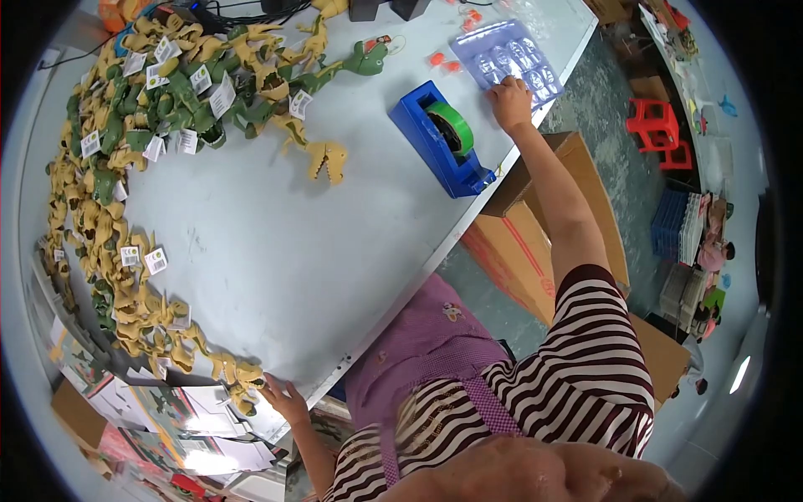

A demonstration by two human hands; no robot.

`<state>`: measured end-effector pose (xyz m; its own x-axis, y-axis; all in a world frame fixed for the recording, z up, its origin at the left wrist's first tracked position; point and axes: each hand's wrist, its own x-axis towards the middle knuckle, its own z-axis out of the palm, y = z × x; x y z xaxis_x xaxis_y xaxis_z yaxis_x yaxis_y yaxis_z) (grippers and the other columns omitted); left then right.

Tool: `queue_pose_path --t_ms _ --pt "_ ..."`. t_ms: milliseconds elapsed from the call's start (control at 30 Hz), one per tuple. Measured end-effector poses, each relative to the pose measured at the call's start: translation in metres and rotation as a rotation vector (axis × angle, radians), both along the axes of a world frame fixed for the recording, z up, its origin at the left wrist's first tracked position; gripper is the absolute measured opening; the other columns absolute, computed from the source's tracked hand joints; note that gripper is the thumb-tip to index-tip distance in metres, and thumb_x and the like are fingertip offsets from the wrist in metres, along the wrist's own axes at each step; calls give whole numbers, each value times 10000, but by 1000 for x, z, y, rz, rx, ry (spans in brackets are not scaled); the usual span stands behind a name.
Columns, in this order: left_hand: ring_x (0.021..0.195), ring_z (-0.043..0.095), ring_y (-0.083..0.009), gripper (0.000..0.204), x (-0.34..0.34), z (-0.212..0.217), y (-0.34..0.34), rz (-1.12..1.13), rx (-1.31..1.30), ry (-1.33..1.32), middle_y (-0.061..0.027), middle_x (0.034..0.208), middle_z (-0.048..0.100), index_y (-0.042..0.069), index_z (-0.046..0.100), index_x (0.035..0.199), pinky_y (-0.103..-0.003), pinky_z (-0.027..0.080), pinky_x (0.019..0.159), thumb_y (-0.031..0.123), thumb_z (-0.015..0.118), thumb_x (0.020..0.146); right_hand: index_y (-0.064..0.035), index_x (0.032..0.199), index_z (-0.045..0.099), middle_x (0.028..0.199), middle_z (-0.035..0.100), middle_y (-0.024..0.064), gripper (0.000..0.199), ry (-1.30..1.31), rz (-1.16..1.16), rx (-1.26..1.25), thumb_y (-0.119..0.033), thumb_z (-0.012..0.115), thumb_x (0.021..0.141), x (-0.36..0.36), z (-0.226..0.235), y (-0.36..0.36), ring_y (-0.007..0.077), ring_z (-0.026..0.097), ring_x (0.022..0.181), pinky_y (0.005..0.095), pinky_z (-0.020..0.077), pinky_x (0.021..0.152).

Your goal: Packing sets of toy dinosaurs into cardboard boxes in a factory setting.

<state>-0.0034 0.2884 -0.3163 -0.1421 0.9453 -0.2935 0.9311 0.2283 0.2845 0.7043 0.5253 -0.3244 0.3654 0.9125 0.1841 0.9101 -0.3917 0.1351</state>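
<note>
My right hand (511,104) reaches to the table's far right edge. Its fingers curl over the near rim of a clear, bluish plastic blister tray (493,40) with several moulded hollows. At the near left corner of the table my left hand (287,402) rests with its fingers apart, beside a tan toy dinosaur (242,372) at the end of a long heap; I cannot tell whether they touch. A single tan toy dinosaur (324,161) lies apart from the heap. Between it and the tray stands a blue tape dispenser (431,138) with a roll of green tape (452,127).
Tan and green toy dinosaurs (180,100) with white tags line the left and far sides of the white table (293,259). Small orange pieces (445,63) lie near the tray. Printed cards (196,410) sit at lower left. An open cardboard box (523,238) stands below the right edge.
</note>
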Motion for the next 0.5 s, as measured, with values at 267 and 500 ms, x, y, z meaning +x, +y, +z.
queue_pose_path --t_ms 267,500 --pt "1273 241 -437 632 -2 -3 -4 60 -61 34 -289 1375 230 139 301 1372 -438 266 1027 64 570 805 -16 692 650 746 576 136 121 251 136 277 -133 666 718 18 39 3 304 566 731 373 467 681" --pt "1222 292 -477 626 9 -1 5 67 4 -13 -315 1340 268 104 342 1346 -474 306 988 28 581 773 -1 728 601 753 574 137 204 334 -75 485 -191 667 764 60 68 -7 255 567 689 335 462 612"
